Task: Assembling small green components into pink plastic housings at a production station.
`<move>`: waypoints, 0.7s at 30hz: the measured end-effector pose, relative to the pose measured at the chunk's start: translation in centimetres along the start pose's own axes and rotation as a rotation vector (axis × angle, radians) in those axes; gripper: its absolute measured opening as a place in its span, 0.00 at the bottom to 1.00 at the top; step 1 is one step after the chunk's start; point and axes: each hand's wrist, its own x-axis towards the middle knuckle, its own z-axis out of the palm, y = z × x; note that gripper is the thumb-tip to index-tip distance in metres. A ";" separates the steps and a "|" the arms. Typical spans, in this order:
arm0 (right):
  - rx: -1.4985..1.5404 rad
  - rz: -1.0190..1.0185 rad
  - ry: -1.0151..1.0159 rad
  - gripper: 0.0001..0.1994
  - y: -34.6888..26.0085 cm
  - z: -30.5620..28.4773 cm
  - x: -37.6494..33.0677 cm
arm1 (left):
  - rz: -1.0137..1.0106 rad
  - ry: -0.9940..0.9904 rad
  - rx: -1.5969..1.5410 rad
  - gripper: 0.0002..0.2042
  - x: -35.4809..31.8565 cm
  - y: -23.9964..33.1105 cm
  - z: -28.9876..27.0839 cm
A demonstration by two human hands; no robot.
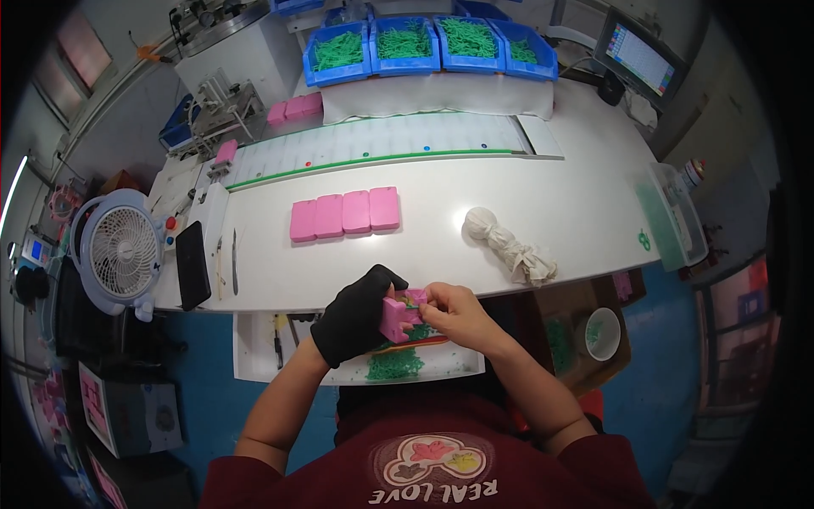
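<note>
1. The left hand (354, 316), in a black glove, grips one pink block (397, 316) over the tray (254, 356).
2. The bare right hand (454, 314) pinches at the block's top.
3. Four pink blocks (344, 214) lie side by side on the table (551, 212).
4. Four blue bins (428, 47) hold green parts.

Near the table's (543, 212) front edge, the left hand (356, 316) and right hand (458, 316) are meeting around a small block (397, 316), left hand on its left, right hand on its right. Below them a tray (254, 356) is jutting out beneath the table edge, holding a heap of small parts (394, 365). Behind the hands, four blocks (344, 214) are lying side by side in a row on the table; a knotted cloth bundle (507, 242) is lying to their right. Farther back a conveyor strip (381, 148) is running across, and behind it four bins (428, 47) are sitting in a row. A fan (120, 250) is standing off the table's left end.
</note>
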 end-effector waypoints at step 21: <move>-0.162 -0.720 -0.012 0.08 -2.9 -0.2 1.1 | -0.555 0.065 -1.432 0.27 -1.1 1.6 1.0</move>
